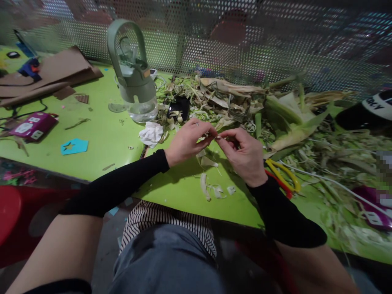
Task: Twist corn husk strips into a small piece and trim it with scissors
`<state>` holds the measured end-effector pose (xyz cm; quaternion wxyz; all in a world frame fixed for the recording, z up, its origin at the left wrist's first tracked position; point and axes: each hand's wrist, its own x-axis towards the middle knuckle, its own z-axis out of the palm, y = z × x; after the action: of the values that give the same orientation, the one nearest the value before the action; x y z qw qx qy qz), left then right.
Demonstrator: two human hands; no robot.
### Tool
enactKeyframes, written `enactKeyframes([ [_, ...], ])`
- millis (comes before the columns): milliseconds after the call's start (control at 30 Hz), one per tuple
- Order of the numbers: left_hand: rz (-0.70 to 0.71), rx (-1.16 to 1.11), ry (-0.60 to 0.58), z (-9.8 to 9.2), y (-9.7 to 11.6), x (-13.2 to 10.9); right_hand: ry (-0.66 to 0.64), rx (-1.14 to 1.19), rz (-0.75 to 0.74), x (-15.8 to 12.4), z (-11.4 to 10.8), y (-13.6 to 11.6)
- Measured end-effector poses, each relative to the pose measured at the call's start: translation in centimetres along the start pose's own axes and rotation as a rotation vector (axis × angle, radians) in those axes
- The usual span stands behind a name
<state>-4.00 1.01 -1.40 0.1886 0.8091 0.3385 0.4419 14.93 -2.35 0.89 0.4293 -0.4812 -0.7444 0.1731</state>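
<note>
Both hands meet above the green table (104, 134), fingertips pinched together on a small pale strip of corn husk (218, 138). My left hand (187, 141) comes from the left, fingers curled, a ring on one finger. My right hand (245, 155) pinches the other end of the strip. Cut husk scraps (211, 190) lie on the table just below the hands. Yellow-and-red scissors (283, 177) rest right of my right wrist.
A heap of corn husks and leaves (245, 102) fills the back and right. A green-capped water bottle (133, 69) stands back left, crumpled tissue (151, 134) beside it. Brown cardboard (52, 77), a purple box (32, 125) and a blue paper shape (74, 145) lie left. Perforated metal screen (214, 45) behind.
</note>
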Motion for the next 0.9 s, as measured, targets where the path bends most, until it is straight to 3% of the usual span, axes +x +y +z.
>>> enactKeyframes([
  [167, 0.191, 0.108, -0.035, 0.1, -1.4, 0.1, -0.135, -0.002, 0.068, 0.5, -0.4, 0.2],
  [300, 0.303, 0.118, -0.031, -0.5, -1.0, -0.1, -0.217, 0.246, 0.217, 0.8, -0.6, 0.1],
  [400, 0.328, 0.127, -0.052, -0.8, -0.4, -0.3, -0.276, 0.465, 0.351, 0.8, -0.9, 0.0],
  [533, 0.299, 0.210, -0.012, -0.8, -0.3, -0.5, -0.331, 0.530, 0.404, 0.8, -1.3, 0.0],
  [633, 0.267, 0.227, -0.002, -1.0, -0.4, -0.5, -0.324, 0.552, 0.427, 0.8, -1.4, 0.0],
  [800, 0.300, 0.116, -0.144, -1.9, -0.3, -0.4, -0.284, 0.652, 0.491, 0.9, -1.2, -0.2],
  [900, 0.344, 0.097, -0.160, -2.0, -0.3, -0.3, -0.234, 0.594, 0.439, 0.8, -1.1, -0.5],
])
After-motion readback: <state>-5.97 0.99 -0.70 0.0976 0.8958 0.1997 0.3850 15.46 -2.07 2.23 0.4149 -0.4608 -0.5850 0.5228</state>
